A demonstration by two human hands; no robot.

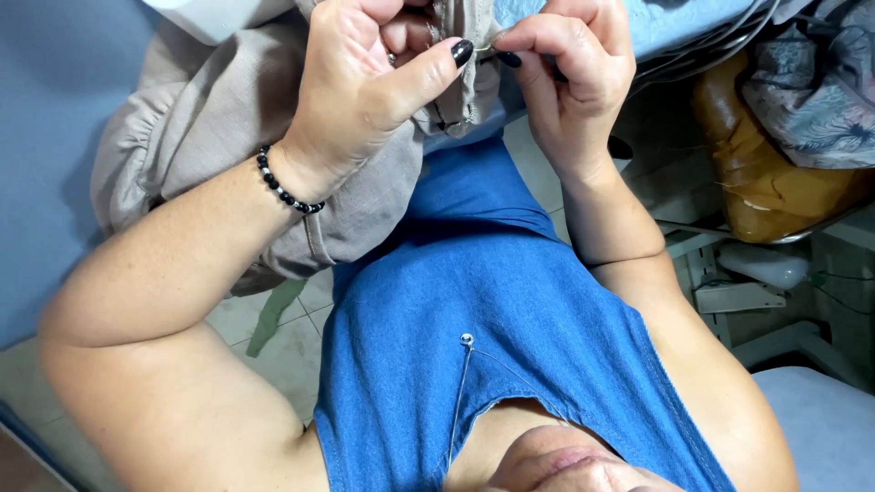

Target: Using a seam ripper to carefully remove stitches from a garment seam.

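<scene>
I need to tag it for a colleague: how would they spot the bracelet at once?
Start at the beige fabric bunched at the top. The left hand grips it; the bracelet circles that wrist. Its small black and silvery beads set it apart; the right hand has a bare wrist.

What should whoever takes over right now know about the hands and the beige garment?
Left hand, with the beaded bracelet, is shut on a bunched fold of the beige garment.
Right hand pinches the garment's edge beside the left thumb.
The garment is lifted in front of the chest, the rest hanging to the left.
Done: edge gripped by both hands.
Left: the spot being picked at is too small to tell.
</scene>
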